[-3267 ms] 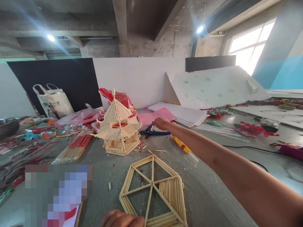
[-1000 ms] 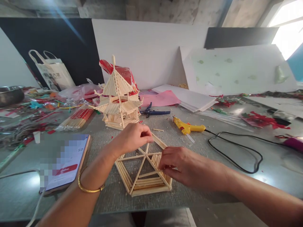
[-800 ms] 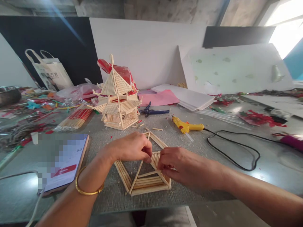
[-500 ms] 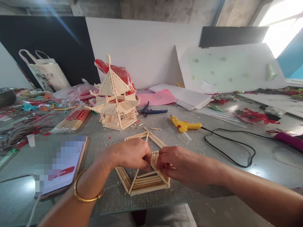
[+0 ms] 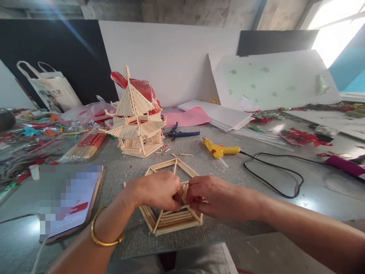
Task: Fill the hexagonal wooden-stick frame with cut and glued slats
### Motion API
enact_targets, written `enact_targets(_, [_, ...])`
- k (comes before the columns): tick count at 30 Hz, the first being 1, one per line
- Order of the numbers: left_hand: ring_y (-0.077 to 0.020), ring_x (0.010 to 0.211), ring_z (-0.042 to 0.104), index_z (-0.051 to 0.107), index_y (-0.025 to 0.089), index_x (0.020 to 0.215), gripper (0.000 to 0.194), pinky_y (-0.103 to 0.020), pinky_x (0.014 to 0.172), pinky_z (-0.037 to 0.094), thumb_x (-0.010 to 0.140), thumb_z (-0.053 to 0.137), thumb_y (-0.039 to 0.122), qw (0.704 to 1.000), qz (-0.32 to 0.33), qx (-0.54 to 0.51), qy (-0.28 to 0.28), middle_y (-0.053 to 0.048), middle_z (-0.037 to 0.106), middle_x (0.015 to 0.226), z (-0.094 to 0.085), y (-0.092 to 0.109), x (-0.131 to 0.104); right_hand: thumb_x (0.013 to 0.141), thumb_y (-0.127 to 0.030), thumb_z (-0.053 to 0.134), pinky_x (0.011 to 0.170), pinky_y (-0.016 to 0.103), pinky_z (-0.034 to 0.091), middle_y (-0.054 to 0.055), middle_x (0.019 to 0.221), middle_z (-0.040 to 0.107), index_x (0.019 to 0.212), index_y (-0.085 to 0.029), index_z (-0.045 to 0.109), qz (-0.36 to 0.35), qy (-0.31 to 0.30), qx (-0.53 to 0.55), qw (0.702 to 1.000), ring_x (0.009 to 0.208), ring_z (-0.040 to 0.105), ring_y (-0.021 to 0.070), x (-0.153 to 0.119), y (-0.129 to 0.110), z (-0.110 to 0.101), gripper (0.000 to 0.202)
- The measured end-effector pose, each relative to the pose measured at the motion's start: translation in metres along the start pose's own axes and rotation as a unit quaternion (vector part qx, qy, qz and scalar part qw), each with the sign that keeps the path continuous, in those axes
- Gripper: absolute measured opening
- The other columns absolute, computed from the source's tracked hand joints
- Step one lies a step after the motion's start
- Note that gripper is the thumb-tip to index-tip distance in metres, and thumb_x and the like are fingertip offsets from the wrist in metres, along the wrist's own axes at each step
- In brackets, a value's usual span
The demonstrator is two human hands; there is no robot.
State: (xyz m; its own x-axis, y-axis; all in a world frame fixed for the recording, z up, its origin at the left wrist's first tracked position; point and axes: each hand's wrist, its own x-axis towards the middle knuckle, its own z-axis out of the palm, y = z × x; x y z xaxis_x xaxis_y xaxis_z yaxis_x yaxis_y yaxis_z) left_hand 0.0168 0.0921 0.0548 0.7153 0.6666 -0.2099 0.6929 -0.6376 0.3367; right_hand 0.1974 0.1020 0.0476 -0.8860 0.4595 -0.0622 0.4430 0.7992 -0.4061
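Note:
A flat six-sided frame of pale wooden sticks (image 5: 179,230) lies on the table in front of me, with rows of sticks filling some of its sections. My left hand (image 5: 161,188) is over its middle, fingers curled down and tips pressed together. Close beside it, my right hand (image 5: 209,194) pinches at the inner sticks near the centre. Both sets of fingertips hide whatever is between them. A pale stick end (image 5: 124,185) shows past my left wrist; I cannot tell whether that hand holds it. Behind the frame stands a tiered stick pagoda (image 5: 137,131).
A yellow glue gun (image 5: 221,149) with a black cord lies to the right. Blue-handled pliers (image 5: 184,134) rest beside the pagoda. At left are a phone (image 5: 72,201) and packed sticks (image 5: 84,146). White boards (image 5: 219,114) and pink paper (image 5: 188,117) lie at the back.
My left hand has shifted slightly downward, and a stick end now shows by its wrist. Both hands stay at the frame's middle. The whole view has moved a little to the left.

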Motion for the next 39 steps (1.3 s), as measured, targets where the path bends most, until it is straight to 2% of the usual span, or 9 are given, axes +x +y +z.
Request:
enact_targets(8, [-0.0086,0.047,0.048,0.07,0.018,0.066,0.019,-0.02,0.044,0.03,0.063,0.051,0.014,1.0,-0.013,-0.019,0.003,-0.001,0.062,0.055,0.001,0.003,0.0,0.074,-0.008,0.048,0.068,0.021,0.04,0.001,0.073,0.059,0.074,-0.016,0.063,-0.014,0.011,0.001,1.0,0.072,0.055,0.0112,-0.005,0.001,-0.001,0.017])
enact_targets(18, [-0.0074,0.043,0.04,0.065,0.017,0.058,0.017,-0.021,0.044,0.027,0.063,0.049,0.016,1.0,0.001,-0.008,0.002,0.001,0.055,0.048,0.001,0.001,-0.001,0.075,-0.01,0.051,0.067,0.023,0.041,0.003,0.072,0.06,0.073,-0.015,0.064,0.023,0.008,-0.049,0.999,0.07,0.054,0.0125,0.0,-0.008,0.001,0.013])
enact_targets(28, [-0.0068,0.044,0.038,0.061,0.016,0.057,0.018,-0.021,0.044,0.025,0.068,0.048,0.021,1.0,0.013,-0.022,0.013,0.003,0.05,0.047,0.0,0.003,-0.001,0.071,-0.008,0.053,0.066,0.021,0.04,0.002,0.071,0.06,0.073,-0.015,0.063,-0.009,0.004,-0.013,1.0,0.069,0.053,0.0105,0.0,-0.002,-0.001,0.013])
enact_targets(33, [-0.0083,0.055,0.049,0.064,0.017,0.07,0.016,-0.02,0.05,0.03,0.07,0.049,0.023,0.997,-0.01,-0.078,0.028,0.001,0.061,0.065,-0.003,0.004,-0.001,0.07,-0.007,0.051,0.062,0.019,0.039,0.001,0.07,0.058,0.071,-0.014,0.06,-0.015,0.057,-0.001,0.998,0.065,0.05,0.0087,-0.005,0.001,-0.01,0.011])
enact_targets(39, [-0.0098,0.059,0.047,0.064,0.017,0.075,0.02,-0.021,0.051,0.031,0.073,0.046,0.027,0.984,-0.062,-0.151,0.077,0.003,0.057,0.064,0.0,0.001,0.002,0.07,-0.005,0.051,0.06,0.02,0.037,0.001,0.069,0.057,0.071,-0.013,0.059,-0.011,0.119,-0.014,0.993,0.062,0.049,0.0081,-0.006,0.005,-0.017,0.012])
